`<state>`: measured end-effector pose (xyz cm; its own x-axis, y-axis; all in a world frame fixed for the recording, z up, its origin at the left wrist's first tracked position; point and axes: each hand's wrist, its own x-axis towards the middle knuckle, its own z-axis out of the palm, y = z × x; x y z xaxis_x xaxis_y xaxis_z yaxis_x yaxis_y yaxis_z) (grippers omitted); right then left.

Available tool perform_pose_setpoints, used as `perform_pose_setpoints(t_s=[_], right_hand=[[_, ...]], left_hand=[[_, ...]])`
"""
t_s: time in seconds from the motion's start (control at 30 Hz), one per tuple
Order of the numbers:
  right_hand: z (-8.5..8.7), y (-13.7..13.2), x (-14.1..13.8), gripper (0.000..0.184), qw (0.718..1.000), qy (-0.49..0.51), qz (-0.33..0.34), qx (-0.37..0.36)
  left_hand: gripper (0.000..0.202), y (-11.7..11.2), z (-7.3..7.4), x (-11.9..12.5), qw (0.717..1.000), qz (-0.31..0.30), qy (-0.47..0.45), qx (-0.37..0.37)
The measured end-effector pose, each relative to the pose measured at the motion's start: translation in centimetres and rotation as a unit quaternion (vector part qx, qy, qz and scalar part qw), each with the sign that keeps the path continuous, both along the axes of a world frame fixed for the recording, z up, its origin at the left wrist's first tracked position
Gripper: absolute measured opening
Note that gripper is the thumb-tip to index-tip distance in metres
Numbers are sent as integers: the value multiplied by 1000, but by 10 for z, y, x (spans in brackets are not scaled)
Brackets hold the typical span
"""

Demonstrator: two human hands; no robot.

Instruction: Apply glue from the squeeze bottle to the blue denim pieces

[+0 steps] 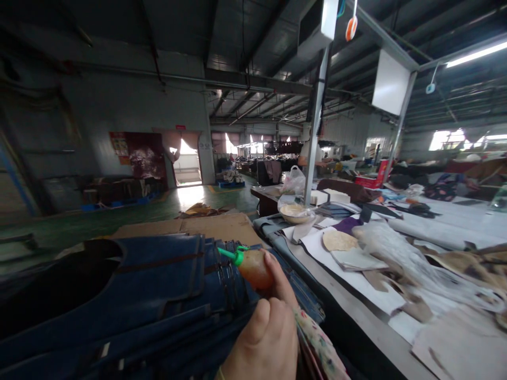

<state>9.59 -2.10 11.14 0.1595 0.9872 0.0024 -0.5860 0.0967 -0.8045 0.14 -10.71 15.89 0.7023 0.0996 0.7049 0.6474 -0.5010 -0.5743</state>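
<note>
1. While the right hand (279,279) holds the translucent plastic squeeze bottle with amber contents and a green nozzle cap (255,272), the step in hand appears to be carrying or aiming the bottle; no drop is visible at the tip.
2. Bottle location: within the right fingers, body lying nearly level, green nozzle extending leftward beyond them.
3. Any further move of the bottle calls for a secure grip on its body, light pressure and control of the nozzle direction (judgement).
4. Right-hand pose: the forearm, in a pale floral-print sleeve (317,338), rises from the lower right; the fingers are wrapped around the rear of the bottle, with one digit along its upper side.
5. Left-hand pose: the left hand (263,338) is nearer the camera, back uppermost, overlapping the right wrist in view. Its fingers are curled inward; whether they grasp anything, or touch the wrist, cannot be told.
6. Surroundings: left of and below the right fingers lie the stacked dark-blue flat panels with darker edging (162,274). Beyond the fingers is the brown cardboard sheet (222,226); to their right, the long grey-edged worktable (358,322).
</note>
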Motion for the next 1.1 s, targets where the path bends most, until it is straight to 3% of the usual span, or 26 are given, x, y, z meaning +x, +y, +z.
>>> perform_pose_setpoints(t_s=[0.1, 0.2, 0.27, 0.3, 0.4, 0.47, 0.5, 0.53, 0.6, 0.67, 0.73, 0.83, 0.9, 1.0, 1.1], right_hand=[[7, -4, -2, 55, 999, -22, -22, 7], [12, -6, 2, 54, 999, -29, -21, 29], [13, -8, 5, 54, 999, -36, -12, 37], [14, -10, 6, 55, 998, -40, -7, 42], [15, -15, 8, 56, 998, -46, 15, 49], [15, -17, 9, 57, 998, -49, 18, 44], [15, -17, 10, 57, 998, -49, 15, 40], [14, -16, 10, 56, 998, -48, 11, 35], [11, -14, 10, 55, 999, -37, 8, 26], [8, -12, 10, 53, 999, -33, 8, 23], [6, -11, 9, 49, 998, -46, 8, 34], [5, -11, 9, 47, 996, -68, -4, 50], [5, -11, 9, 49, 996, -74, -7, 47], [7, -10, 9, 49, 996, -82, -11, 46], [7, -9, 8, 50, 995, -86, -17, 50]], left_hand=[[25, 3, 9, 3, 998, 16, 47, -50], [18, 9, 17, 7, 960, 10, 130, -248], [16, 13, 17, 9, 889, -10, 165, -426], [18, 15, 15, 11, 841, -33, 152, -518], [28, 17, 2, 14, 647, -151, -14, -747], [31, 16, -9, 16, 540, -216, -133, -803], [31, 14, -15, 16, 516, -239, -167, -806], [29, 13, -20, 17, 511, -261, -185, -798], [24, 11, -29, 17, 529, -298, -188, -772], [21, 11, -41, 19, 578, -315, -164, -735], [24, 13, -54, 23, 670, -311, -120, -663], [23, 18, -71, 30, 831, -285, -96, -468], [17, 20, -76, 35, 894, -265, -127, -337], [11, 20, -74, 38, 935, -233, -159, -214], [16, 18, -71, 38, 951, -199, -155, -178]])
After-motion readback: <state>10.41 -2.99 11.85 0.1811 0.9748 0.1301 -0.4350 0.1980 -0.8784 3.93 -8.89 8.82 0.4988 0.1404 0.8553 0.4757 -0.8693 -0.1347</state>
